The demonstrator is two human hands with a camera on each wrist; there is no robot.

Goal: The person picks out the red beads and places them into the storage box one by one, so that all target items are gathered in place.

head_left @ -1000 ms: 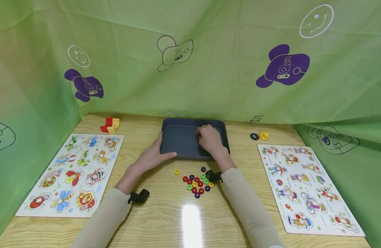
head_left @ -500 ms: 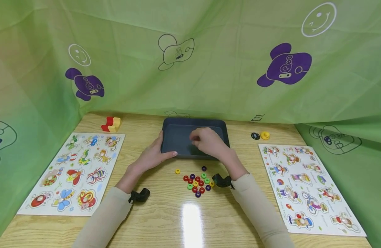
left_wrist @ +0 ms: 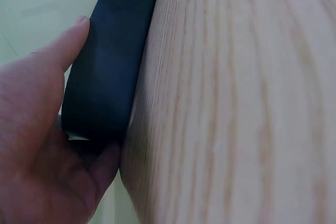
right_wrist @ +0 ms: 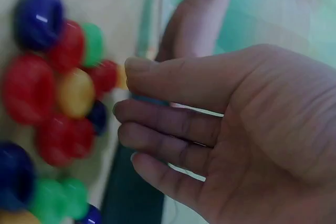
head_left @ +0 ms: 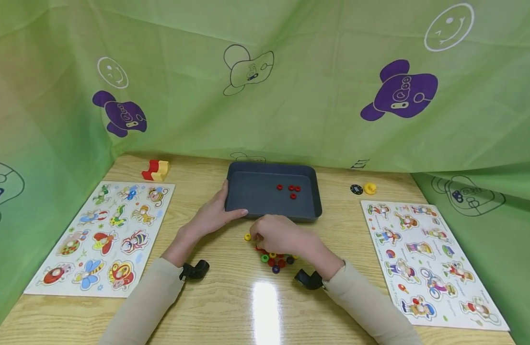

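My left hand grips the near left corner of a dark grey tray, thumb along the front rim and fingers on the left side. In the left wrist view the thumb lies on the wall of the tray. Several red ring-shaped beads lie in the tray's right half. My right hand is over a pile of red, yellow, green and purple beads in front of the tray. Its fingers reach toward the beads with nothing held. A lone yellow bead sits left of the pile.
A puzzle board with insects lies on the left, another with figures on the right. Red and yellow blocks stand back left. A black disc and a yellow rubber duck are back right. Green cloth surrounds the table.
My right hand has drawn back from inside the tray to the bead pile, uncovering the red beads in the tray. The left hand stays at the tray's corner.
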